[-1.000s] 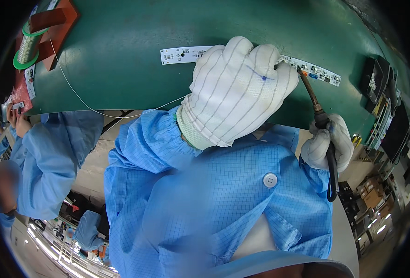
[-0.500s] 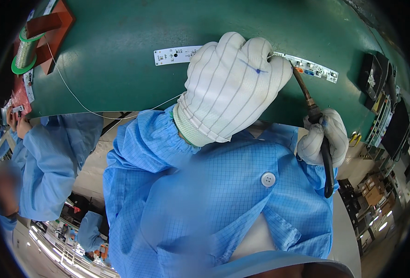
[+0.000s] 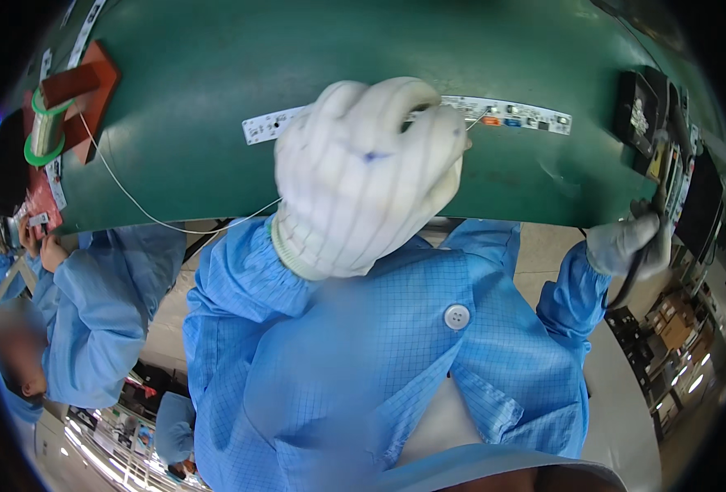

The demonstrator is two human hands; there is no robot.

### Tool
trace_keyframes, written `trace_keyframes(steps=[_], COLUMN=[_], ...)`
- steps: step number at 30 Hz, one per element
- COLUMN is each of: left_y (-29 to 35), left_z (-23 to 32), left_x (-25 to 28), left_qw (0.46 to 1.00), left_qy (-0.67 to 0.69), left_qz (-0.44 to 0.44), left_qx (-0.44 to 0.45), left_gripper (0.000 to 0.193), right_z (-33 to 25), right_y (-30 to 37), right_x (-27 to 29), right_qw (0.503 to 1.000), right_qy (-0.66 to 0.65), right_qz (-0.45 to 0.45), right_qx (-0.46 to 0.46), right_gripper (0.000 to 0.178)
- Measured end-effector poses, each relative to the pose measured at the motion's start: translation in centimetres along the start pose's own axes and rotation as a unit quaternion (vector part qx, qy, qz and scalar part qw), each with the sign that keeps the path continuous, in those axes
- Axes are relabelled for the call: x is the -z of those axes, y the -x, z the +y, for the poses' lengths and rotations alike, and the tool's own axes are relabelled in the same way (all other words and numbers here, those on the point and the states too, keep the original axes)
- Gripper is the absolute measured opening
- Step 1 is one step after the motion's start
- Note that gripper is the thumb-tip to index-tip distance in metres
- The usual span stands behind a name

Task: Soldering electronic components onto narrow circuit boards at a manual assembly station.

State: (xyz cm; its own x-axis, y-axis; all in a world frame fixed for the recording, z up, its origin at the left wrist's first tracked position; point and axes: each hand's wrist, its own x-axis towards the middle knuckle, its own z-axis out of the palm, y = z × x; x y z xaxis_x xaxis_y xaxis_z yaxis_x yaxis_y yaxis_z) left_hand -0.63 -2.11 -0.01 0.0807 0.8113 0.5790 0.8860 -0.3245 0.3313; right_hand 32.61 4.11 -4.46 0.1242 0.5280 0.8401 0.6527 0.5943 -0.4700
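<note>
My left hand (image 3: pixel 371 176), in a white striped glove, is closed over the middle of a curved white circuit board strip (image 3: pixel 535 112). Solder wire (image 3: pixel 136 197) runs from a green-rimmed spool (image 3: pixel 48 133) to this hand, and a thin end shows past its fingertips by the board. The pinching fingertips are partly hidden. At the right edge of the table, my gloved right hand (image 3: pixel 630 244) is wrapped round the dark handle of a soldering iron (image 3: pixel 623 291). The iron points up and away from me, apart from the board. Orange and blue parts sit on the strip's right half.
The spool hangs on a reddish-brown stand (image 3: pixel 96 90) at the left of the green table (image 3: pixel 363 45). A black holder (image 3: pixel 638 115) stands at the right, by more board strips. Further left, another person in blue (image 3: pixel 105 303) handles a small piece.
My right hand has carried the soldering iron away from the board to the right. My left hand and the board appear further left in the view, the hand also slightly lower.
</note>
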Motion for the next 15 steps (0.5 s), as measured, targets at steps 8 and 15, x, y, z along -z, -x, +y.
trace_keyframes(steps=[8, 15], left_y=[-1.5, -2.6], left_z=[2.7, 3.1], left_x=[-1.8, -4.7], left_qw=[0.999, 0.995], left_qy=[0.009, -0.074], left_qz=[-0.045, -0.034], left_qx=[0.008, -0.048], left_gripper=[0.022, 0.023], right_z=[-1.8, -2.6], right_y=[-5.5, -9.2], right_x=[0.1, -3.5], right_qw=[0.95, 0.834], right_qy=[-0.146, -0.253], right_qz=[-0.093, -0.373], right_qx=[-0.26, -0.317], right_gripper=[0.02, 0.02])
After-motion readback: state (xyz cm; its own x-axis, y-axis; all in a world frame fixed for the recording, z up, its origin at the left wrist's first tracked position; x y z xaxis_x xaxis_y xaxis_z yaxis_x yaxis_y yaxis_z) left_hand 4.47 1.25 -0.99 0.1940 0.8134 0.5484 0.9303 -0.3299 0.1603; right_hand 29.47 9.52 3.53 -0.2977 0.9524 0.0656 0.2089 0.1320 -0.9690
